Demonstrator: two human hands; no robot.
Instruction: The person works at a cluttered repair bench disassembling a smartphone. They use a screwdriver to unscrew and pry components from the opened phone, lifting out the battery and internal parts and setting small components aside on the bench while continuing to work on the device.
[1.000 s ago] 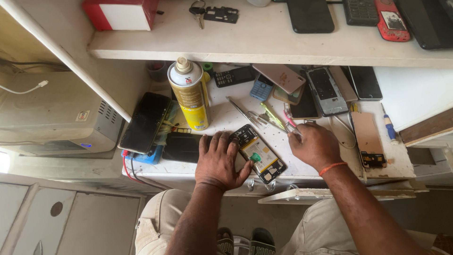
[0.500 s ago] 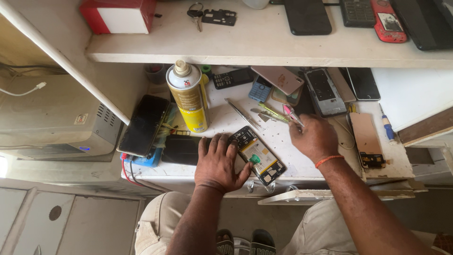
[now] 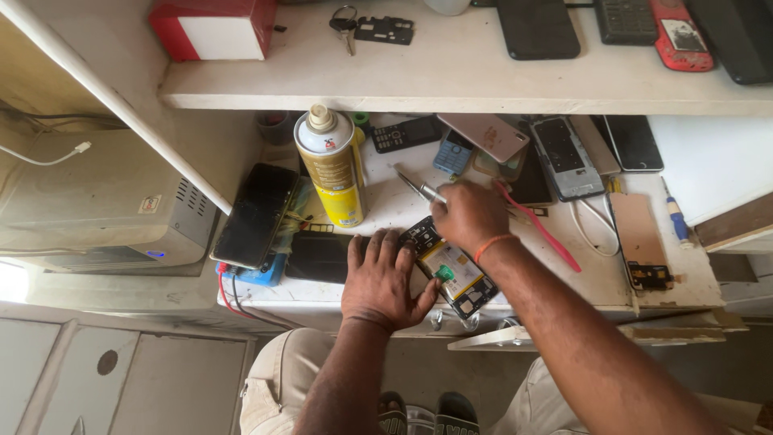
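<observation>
Head view: your left hand [image 3: 385,278] lies flat, fingers spread, on the workbench [image 3: 386,205] near its front edge. It pins the left side of the opened phone [image 3: 451,270] and grips nothing. The phone lies back-off, at an angle, just inside the front edge; its battery and green flex tab are exposed.

Your right hand [image 3: 471,216] is curled above the phone's upper end, pinching metal tweezers [image 3: 420,190] whose tips point up-left across the bench. A red pry tool [image 3: 538,227] sticks out from behind that hand toward the right; I can't tell whether you're holding it.

The spray can [image 3: 334,165] stands upright just left of the tweezers. A dark phone [image 3: 256,213] rests tilted at the left edge over a blue box [image 3: 256,274] with red and black wires. A black slab [image 3: 320,256] lies touching your left fingertips.

Back edge: keypad phones and loose phone shells. Right edge: tan back panel [image 3: 640,238] and small screwdriver [image 3: 675,216].

Upper shelf [image 3: 451,76]: red-and-white box [image 3: 213,28], keys [image 3: 346,22], more handsets.
</observation>
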